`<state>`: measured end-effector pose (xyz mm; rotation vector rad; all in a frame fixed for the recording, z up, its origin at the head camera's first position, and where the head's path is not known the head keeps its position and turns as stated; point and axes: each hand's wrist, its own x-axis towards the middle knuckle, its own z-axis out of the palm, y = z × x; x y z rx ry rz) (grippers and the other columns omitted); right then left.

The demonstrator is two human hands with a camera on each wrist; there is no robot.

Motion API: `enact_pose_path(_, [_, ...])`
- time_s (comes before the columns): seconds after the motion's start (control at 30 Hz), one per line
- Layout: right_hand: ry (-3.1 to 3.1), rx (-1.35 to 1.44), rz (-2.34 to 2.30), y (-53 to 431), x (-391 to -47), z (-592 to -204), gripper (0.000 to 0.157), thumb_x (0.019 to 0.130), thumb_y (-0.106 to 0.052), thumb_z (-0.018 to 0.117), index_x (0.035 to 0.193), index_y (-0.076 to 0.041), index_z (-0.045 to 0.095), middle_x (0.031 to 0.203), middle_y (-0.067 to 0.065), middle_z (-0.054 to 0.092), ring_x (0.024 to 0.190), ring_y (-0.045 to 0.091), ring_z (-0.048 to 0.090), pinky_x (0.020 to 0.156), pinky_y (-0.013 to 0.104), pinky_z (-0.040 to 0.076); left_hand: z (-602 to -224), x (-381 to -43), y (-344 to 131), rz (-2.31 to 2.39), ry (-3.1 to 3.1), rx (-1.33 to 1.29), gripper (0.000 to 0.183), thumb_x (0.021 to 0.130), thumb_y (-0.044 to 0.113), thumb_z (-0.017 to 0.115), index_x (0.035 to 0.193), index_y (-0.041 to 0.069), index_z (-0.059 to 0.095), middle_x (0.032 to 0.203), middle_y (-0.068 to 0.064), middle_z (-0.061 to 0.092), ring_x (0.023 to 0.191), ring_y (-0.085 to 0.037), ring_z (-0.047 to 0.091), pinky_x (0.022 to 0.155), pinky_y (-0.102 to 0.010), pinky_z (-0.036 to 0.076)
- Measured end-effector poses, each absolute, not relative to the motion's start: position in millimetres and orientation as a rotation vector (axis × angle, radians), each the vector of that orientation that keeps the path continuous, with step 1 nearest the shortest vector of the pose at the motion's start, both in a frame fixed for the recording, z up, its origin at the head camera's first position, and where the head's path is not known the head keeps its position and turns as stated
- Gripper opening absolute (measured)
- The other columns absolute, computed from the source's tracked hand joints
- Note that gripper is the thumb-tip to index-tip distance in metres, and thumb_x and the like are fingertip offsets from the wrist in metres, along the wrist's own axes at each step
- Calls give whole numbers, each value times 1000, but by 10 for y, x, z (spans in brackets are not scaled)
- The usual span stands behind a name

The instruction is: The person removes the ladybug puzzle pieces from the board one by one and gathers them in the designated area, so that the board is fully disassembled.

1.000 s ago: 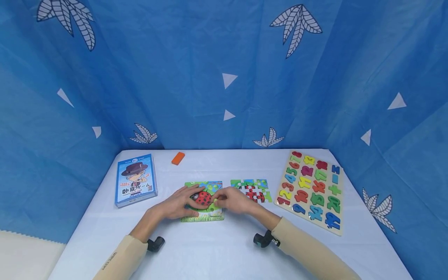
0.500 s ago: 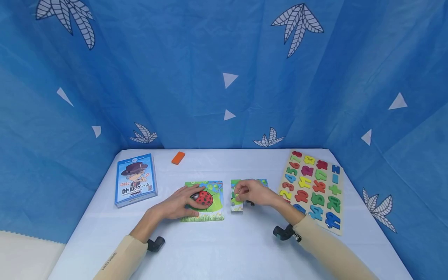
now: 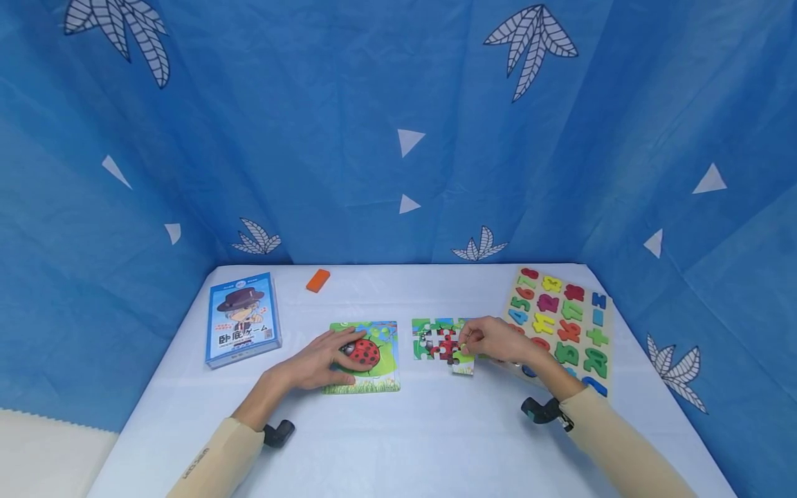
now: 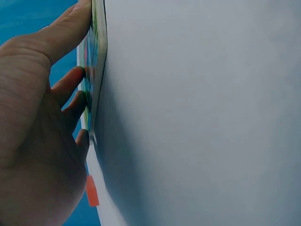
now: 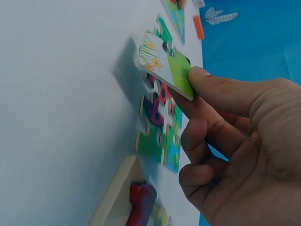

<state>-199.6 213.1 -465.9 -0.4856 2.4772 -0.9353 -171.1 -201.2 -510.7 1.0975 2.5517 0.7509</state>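
Note:
My left hand (image 3: 320,360) rests on a ladybug picture board (image 3: 387,366), fingers spread over its left part. In the left wrist view, the thumb and fingertips of the left hand (image 4: 42,99) lie against the board (image 4: 98,61). To the right of that board is a group of joined jigsaw pieces (image 3: 429,339) showing part of a red ladybug on green. My right hand (image 3: 495,340) pinches a puzzle piece (image 5: 162,63) between thumb and index finger. Grass, orange flowers and light green are printed on this piece, which is tilted close over the joined pieces.
A wooden number board (image 3: 584,332) with coloured numbers lies at the right, partly under the right forearm in the head view. A blue boxed game (image 3: 243,321) sits at the left. Behind is an orange block (image 3: 318,280). Blue curtains (image 3: 349,138) surround the white table (image 3: 373,443).
My right hand has moved right, from the ladybug board across the joined pieces to their right side, carrying the puzzle piece there. The left hand has stayed on the board.

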Motion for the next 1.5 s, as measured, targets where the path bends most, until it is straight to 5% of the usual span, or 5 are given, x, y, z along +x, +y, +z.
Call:
enact_pose_path(0.13, [2485, -477, -876, 2243, -1979, -4665, 7, 91, -19, 76, 95, -17, 70, 71, 3, 63, 57, 17, 51, 51, 26, 39, -5095, -1710, -2006, 746, 2553, 1086, 38, 92, 41, 72, 129, 40, 68, 165, -7, 27, 154, -36, 15, 121, -65, 7])
enact_pose_path(0.77, [2567, -484, -716, 2327, -1935, -4736, 10, 88, -18, 79, 84, -23, 71, 74, -6, 62, 76, 16, 54, 68, 33, 44, -5076, -1697, -1981, 749, 2547, 1083, 37, 92, 40, 72, 129, 37, 69, 165, -8, 28, 154, -36, 15, 121, -64, 6])
enact_pose_path(1.5, [2623, -536, -658, 2308, -1928, -4772, 16, 84, -16, 83, 90, -25, 70, 79, -9, 60, 79, 14, 55, 68, 31, 47, -5116, -1708, -1996, 755, 2549, 1074, 36, 92, 41, 72, 128, 40, 69, 166, -5, 27, 154, -35, 15, 121, -63, 7])
